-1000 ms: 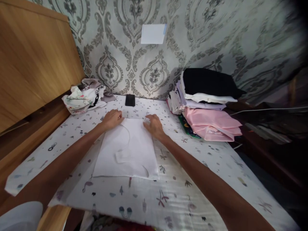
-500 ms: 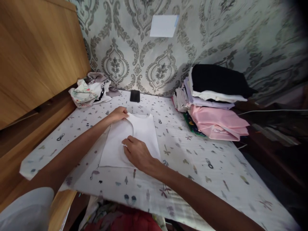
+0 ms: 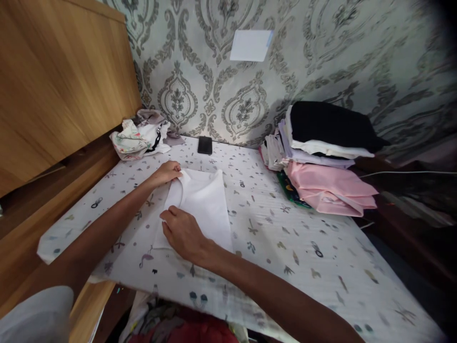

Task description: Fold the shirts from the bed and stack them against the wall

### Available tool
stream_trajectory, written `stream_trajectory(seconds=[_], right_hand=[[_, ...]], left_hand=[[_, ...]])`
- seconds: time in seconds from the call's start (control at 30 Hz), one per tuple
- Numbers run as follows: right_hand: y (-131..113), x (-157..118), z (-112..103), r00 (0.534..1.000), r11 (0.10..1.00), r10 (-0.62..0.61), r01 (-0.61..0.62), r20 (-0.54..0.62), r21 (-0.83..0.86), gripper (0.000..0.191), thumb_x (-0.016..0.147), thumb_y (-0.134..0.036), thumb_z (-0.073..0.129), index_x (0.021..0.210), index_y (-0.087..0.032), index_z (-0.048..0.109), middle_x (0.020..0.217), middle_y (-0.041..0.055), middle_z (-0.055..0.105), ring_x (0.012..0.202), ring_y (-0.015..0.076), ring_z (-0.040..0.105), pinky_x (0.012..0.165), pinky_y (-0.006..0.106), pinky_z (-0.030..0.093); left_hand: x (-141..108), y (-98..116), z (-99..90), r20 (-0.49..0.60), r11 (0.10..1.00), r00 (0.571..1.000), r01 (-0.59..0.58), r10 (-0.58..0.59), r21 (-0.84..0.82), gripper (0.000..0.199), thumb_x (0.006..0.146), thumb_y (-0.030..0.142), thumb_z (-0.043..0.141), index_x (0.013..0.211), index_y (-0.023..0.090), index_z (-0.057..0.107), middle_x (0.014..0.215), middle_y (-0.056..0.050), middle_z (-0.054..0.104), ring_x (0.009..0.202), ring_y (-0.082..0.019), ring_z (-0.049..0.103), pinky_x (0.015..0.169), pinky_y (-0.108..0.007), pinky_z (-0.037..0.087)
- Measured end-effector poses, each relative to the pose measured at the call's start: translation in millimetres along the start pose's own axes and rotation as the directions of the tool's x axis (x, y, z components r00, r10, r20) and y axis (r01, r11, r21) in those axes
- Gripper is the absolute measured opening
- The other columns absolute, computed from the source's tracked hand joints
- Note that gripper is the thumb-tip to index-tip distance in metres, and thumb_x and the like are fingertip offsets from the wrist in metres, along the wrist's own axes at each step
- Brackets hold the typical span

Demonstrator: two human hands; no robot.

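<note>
A white shirt, partly folded, lies on the patterned cloth that covers the table. My left hand is closed on its upper left corner, beside the neckline. Lower down, my right hand has its fingers curled and pinched at the shirt's left side, near the curved edge. The fabric between the two hands is lifted a little. My right hand and forearm hide the lower part of the shirt.
Folded clothes stand stacked at the right, with a black garment on top and a pink one in front. A crumpled pile of clothes lies back left by a wooden cabinet. A black phone-like object rests near the wall.
Both hands have moved left, the right one more, drawing the shirt's edge leftward. The shirt now looks narrower and its neckline has shifted. The camera view has shifted slightly.
</note>
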State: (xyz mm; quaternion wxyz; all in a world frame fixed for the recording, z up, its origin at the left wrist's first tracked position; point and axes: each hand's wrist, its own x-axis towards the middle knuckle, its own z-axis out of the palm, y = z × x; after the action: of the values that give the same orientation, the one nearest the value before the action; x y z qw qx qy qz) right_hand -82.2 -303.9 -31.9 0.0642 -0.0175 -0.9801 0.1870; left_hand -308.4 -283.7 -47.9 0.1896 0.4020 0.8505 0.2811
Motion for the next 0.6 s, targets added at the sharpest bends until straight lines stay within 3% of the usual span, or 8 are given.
stream_trajectory(seconds=[0.1,0.2,0.3,0.43,0.6], right_hand=[[2,-3,4,1.0,0.999,-0.023,0.022,0.012,0.05,0.014,0.095,-0.016,0.052,0.101,-0.015,0.065,0.094,0.0072,0.065,0.081,0.0182,0.06,0.07,0.029,0.048],[18,-5,-2,0.999,0.989,-0.013,0.021,-0.053,0.15,0.02,0.097,-0.025,0.054,0.111,-0.017,0.065,0.099,0.0066,0.067,0.081,0.0172,0.062,0.073,0.029,0.049],[56,4,-19,0.978,0.979,0.12,-0.089,-0.169,0.184,0.026,0.099,-0.022,0.049,0.12,-0.017,0.064,0.106,0.0077,0.068,0.084,0.0165,0.064,0.079,0.029,0.05],[124,18,-38,0.938,0.96,0.275,-0.281,-0.21,0.002,0.03,0.097,-0.016,0.047,0.122,-0.014,0.065,0.116,0.0131,0.066,0.106,0.0223,0.061,0.094,0.033,0.047],[183,12,-37,0.87,0.871,0.418,-0.466,-0.263,-0.157,0.035,0.098,-0.013,0.041,0.123,-0.012,0.064,0.127,0.0142,0.064,0.119,0.027,0.053,0.103,0.039,0.041]], left_hand=[[-3,-2,-0.3,-0.063,0.988,0.997,-0.04,0.05,0.146,0.019,0.075,0.025,0.061,0.093,0.02,0.066,0.084,-0.002,0.07,0.075,-0.019,0.063,0.064,-0.026,0.044],[-9,-1,-0.8,-0.101,0.97,0.993,-0.033,0.059,0.242,0.024,0.075,0.023,0.059,0.098,0.023,0.066,0.093,-0.002,0.073,0.084,-0.021,0.064,0.069,-0.028,0.044],[-15,-1,-1.6,-0.1,0.959,0.992,-0.042,0.073,0.28,0.026,0.079,0.025,0.056,0.103,0.025,0.066,0.093,-0.002,0.073,0.084,-0.022,0.065,0.069,-0.029,0.044],[-19,-1,-2.4,-0.099,0.952,0.993,-0.029,0.062,0.304,0.02,0.081,0.027,0.056,0.097,0.023,0.067,0.093,-0.003,0.073,0.084,-0.022,0.065,0.067,-0.029,0.042],[-22,-1,-1.3,-0.111,0.945,0.993,-0.005,0.043,0.327,0.017,0.082,0.027,0.054,0.095,0.023,0.064,0.091,-0.003,0.073,0.083,-0.022,0.064,0.064,-0.029,0.039]])
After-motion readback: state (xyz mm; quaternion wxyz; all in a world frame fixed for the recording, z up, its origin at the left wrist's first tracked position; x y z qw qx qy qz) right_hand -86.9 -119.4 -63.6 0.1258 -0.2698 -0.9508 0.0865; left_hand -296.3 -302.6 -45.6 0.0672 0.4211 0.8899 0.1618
